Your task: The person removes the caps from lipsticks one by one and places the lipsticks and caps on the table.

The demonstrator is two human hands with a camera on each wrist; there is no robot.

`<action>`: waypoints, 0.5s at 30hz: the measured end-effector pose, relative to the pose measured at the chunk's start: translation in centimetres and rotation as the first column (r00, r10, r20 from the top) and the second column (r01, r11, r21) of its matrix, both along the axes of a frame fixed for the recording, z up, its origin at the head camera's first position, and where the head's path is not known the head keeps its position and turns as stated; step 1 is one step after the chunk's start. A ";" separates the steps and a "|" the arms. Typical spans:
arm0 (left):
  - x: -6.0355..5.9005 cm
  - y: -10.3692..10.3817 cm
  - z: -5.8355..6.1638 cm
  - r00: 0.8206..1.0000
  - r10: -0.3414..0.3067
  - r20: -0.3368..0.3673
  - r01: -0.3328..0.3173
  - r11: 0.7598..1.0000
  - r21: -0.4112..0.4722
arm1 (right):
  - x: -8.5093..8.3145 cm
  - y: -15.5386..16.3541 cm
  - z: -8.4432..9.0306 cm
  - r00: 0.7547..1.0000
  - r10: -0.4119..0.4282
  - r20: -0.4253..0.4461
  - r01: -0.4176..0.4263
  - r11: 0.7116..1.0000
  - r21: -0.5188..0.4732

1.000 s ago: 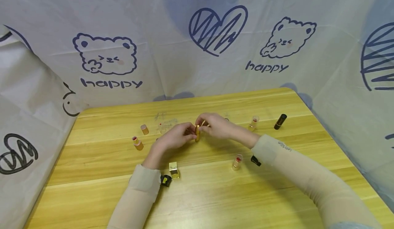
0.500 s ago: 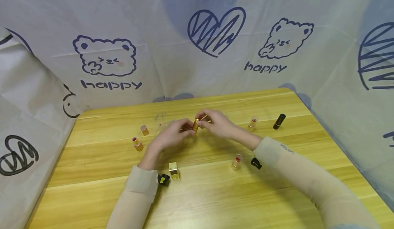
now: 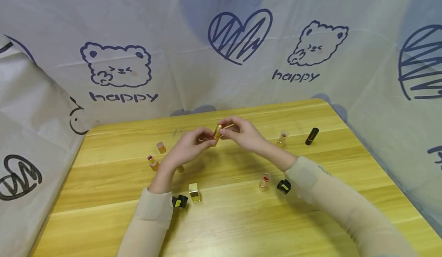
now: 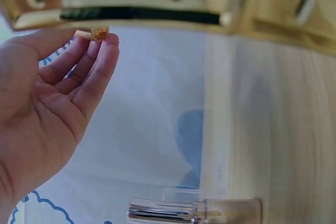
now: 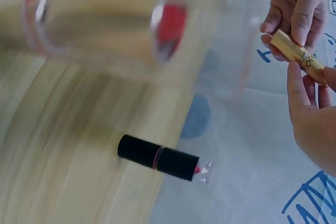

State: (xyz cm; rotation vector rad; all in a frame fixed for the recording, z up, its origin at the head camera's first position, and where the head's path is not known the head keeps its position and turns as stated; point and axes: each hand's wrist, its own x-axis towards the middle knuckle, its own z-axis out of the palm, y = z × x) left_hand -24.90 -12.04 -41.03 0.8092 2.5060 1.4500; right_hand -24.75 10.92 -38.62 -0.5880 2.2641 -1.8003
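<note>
A gold lipstick tube (image 3: 216, 135) is held between both hands above the middle of the table, leaning a little. My left hand (image 3: 188, 145) pinches its lower end between thumb and fingers. At the upper end, the thumb and fingers of my right hand (image 3: 243, 135) grip it from the other side. Dark lettering shows on the gold lipstick tube (image 5: 286, 44) in the right wrist view. Only one end of the gold lipstick tube (image 4: 99, 34) appears in the left wrist view, the rest being covered by the hand and a blurred near object.
Left of the hands stand an uncapped lipstick (image 3: 153, 163) and a pinkish cap (image 3: 161, 147). A square gold tube (image 3: 195, 192) and black pieces (image 3: 181, 201) lie nearer. On the right are clear-capped lipsticks (image 3: 264, 183), another black piece (image 3: 284, 186) and a black lipstick (image 3: 312, 136).
Both hands have raised the gold lipstick tube from near the tabletop and shifted it slightly left. It now leans more than before. The other lipsticks stay where they were.
</note>
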 end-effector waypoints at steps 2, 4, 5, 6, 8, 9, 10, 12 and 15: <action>0.1 -0.1 0.2 1.000 0.001 -0.003 -0.001 1.000 0.015 | 0.2 -0.1 0.2 1.000 -0.008 0.030 0.009 1.000 -0.027; 0.2 -0.2 0.3 1.000 0.006 -0.003 -0.006 1.000 0.026 | 0.3 -0.2 0.4 0.998 -0.018 0.057 0.021 0.999 -0.049; 0.2 -0.2 0.4 1.000 0.008 -0.002 -0.007 1.000 0.030 | 0.3 -0.3 0.4 0.997 -0.022 0.069 0.027 0.998 -0.061; 0.2 -0.2 0.5 1.000 0.010 -0.002 -0.010 1.000 0.029 | 0.4 -0.4 0.5 0.996 -0.029 0.079 0.035 0.997 -0.070; 0.3 -0.3 0.7 1.000 0.016 0.002 -0.016 0.999 0.031 | 0.5 -0.4 0.6 0.995 -0.041 0.094 0.050 0.995 -0.091; 0.3 -0.3 0.7 1.000 0.018 0.003 -0.018 0.999 0.034 | 0.5 -0.5 0.6 0.994 -0.047 0.098 0.057 0.994 -0.098; 0.3 -0.3 0.8 1.000 0.018 0.003 -0.018 0.999 0.034 | 0.5 -0.5 0.6 0.993 -0.054 0.102 0.064 0.993 -0.103; 0.4 -0.2 0.9 1.000 0.018 0.004 -0.018 0.999 0.036 | 0.6 -0.5 0.6 0.992 -0.067 0.107 0.079 0.991 -0.109; 0.5 -0.3 1.0 1.000 0.015 -0.001 -0.015 0.999 0.041 | 0.6 -0.6 0.7 0.991 -0.077 0.109 0.090 0.989 -0.121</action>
